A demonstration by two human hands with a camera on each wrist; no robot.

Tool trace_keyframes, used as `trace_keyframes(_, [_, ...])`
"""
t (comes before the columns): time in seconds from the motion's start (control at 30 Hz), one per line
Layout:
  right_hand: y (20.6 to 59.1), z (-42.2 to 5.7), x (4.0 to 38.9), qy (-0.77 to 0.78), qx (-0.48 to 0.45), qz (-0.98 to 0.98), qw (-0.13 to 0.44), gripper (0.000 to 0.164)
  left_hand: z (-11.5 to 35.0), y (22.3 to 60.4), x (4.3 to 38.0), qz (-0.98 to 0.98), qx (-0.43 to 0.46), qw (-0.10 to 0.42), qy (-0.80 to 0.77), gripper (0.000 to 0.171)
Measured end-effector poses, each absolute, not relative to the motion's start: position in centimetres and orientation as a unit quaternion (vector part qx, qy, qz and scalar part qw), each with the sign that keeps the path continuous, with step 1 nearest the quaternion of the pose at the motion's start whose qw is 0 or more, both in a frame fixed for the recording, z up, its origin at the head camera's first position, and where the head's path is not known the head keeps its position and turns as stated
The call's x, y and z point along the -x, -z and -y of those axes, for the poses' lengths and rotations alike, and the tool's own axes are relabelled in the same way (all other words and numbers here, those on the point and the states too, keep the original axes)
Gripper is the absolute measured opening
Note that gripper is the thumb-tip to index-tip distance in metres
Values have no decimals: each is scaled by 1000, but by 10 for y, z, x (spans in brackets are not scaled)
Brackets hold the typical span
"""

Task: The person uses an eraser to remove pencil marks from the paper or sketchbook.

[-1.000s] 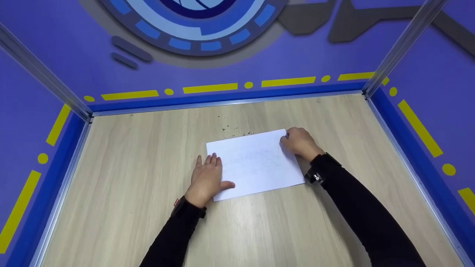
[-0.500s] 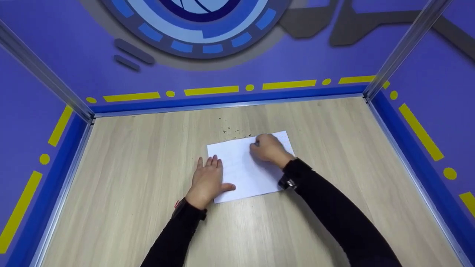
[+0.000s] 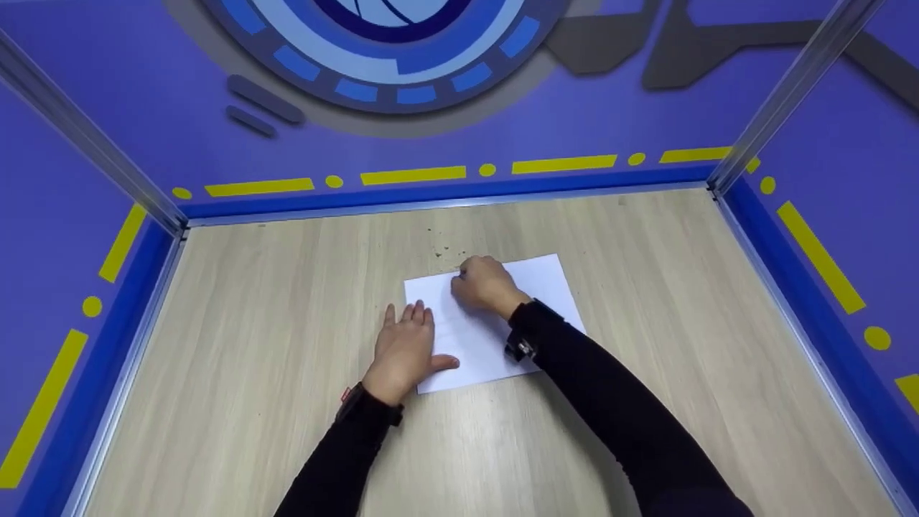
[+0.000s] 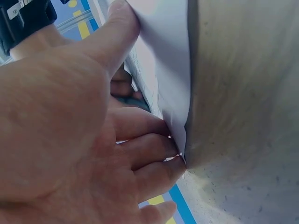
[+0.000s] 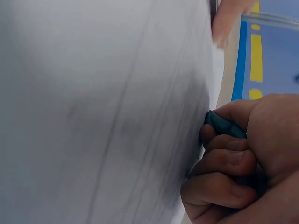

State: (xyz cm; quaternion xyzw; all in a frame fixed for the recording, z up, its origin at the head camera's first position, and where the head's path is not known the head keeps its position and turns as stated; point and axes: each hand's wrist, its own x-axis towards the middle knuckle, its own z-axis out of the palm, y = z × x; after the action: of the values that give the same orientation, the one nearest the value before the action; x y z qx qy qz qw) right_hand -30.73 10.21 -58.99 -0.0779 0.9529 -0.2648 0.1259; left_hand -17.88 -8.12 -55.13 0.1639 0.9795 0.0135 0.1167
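Note:
A white sheet of paper [image 3: 542, 283] lies on the wooden table, with faint grey lines running over it in the right wrist view. My left hand [image 3: 403, 352] rests flat along the sheet's left edge, fingers straight and thumb out over the paper. Near the far edge of the sheet, my right hand [image 3: 488, 287] pinches a small dark green eraser [image 5: 225, 125] between thumb and curled fingers. The eraser's tip is right at the paper; most of its body is hidden in the hand.
Small dark crumbs [image 3: 439, 253] lie on the table [image 3: 287, 323] just beyond the sheet's far edge. Blue-purple panels [image 3: 402, 154] with yellow marks wall in the back and both sides, joined by metal corner posts [image 3: 797, 90].
My right hand has moved left across the sheet with the eraser, from the right edge to near the far left part. The left hand has stayed in place on the paper.

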Motion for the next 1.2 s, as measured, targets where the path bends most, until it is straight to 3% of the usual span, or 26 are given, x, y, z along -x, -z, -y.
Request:
trace_keyframes(0.1, [568, -123, 297, 270, 60, -953, 124, 35, 81, 551, 178, -979, -159, 125, -13, 115])
trace_keyframes(0.37, [561, -223, 297, 287, 13, -950, 120, 50, 79, 549, 180, -978, -154, 138, -20, 114])
trace_keyframes(0.5, [560, -253, 298, 269, -8, -957, 109, 49, 79, 549, 182, -979, -156, 131, -21, 115])
trace_keyframes(0.7, [567, -263, 286, 287, -9, -954, 84, 35, 79, 553, 180, -978, -155, 137, -25, 114])
trace_keyframes(1.2, [550, -235, 260, 309, 26, -940, 140, 42, 95, 544, 183, -973, -148, 130, -119, 109])
